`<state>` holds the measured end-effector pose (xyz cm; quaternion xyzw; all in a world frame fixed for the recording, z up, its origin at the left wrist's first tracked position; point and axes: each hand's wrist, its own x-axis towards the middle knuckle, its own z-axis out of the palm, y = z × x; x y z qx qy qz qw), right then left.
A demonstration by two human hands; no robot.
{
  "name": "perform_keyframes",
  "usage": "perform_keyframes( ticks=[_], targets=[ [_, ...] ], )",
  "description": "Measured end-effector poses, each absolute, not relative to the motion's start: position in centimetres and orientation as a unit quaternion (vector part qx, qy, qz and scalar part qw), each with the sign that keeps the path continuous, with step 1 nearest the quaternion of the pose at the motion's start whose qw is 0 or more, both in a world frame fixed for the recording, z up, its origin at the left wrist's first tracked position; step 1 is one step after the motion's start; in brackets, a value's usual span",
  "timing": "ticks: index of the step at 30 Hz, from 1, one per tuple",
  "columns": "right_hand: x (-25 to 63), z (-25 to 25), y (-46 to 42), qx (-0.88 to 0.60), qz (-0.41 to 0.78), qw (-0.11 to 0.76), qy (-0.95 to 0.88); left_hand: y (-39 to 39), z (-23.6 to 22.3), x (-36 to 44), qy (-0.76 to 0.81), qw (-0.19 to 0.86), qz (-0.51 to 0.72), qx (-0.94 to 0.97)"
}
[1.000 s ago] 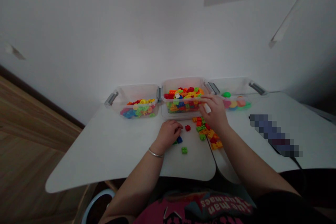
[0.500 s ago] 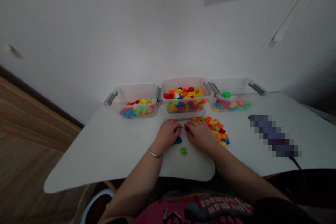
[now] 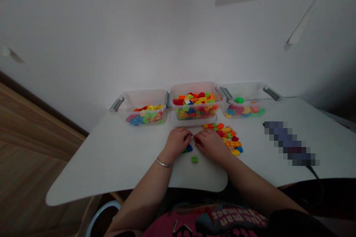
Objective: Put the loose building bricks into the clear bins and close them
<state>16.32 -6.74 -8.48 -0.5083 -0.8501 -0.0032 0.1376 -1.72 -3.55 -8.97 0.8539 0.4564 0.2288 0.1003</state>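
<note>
On the white table, my left hand is curled with its fingertips together; what lies between them is hidden. Just below it sit a blue brick and a green piece, partly covered by the hand. A few centimetres to the right, my right hand is closed on a small red brick, mostly hidden by the fingers. A light green brick lies nearer to me, between my wrists. Beside and behind my right hand spreads a pile of loose bricks in several colours.
Along the wall stand three clear plastic bins: the left bin, the middle bin heaped with bricks, and the right bin with rounded pieces. A blurred-out dark object with a cable lies on the right of the table.
My right hand has shifted slightly to the left, towards my left hand, with the red brick. My left hand has hardly moved, and the loose bricks lie as before.
</note>
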Motion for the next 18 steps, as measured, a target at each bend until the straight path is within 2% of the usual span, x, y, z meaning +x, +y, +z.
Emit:
perform_keyframes(
  ticks=[6, 15, 18],
  targets=[
    [16.7, -7.6, -6.6, -0.507, 0.036, 0.175, -0.843, -3.5, -9.3, -1.9, 0.456, 0.104, 0.241, 0.85],
    [21.1, -2.5, -2.5, -0.522, -0.018, 0.441, -0.73, -3.4, -9.4, -2.0, 0.454, 0.113, 0.239, 0.851],
    [22.5, -1.2, -0.5, -0.542, -0.034, 0.499, -0.676, -3.4, -9.4, -2.0, 0.457, 0.118, 0.239, 0.849]
  ],
)
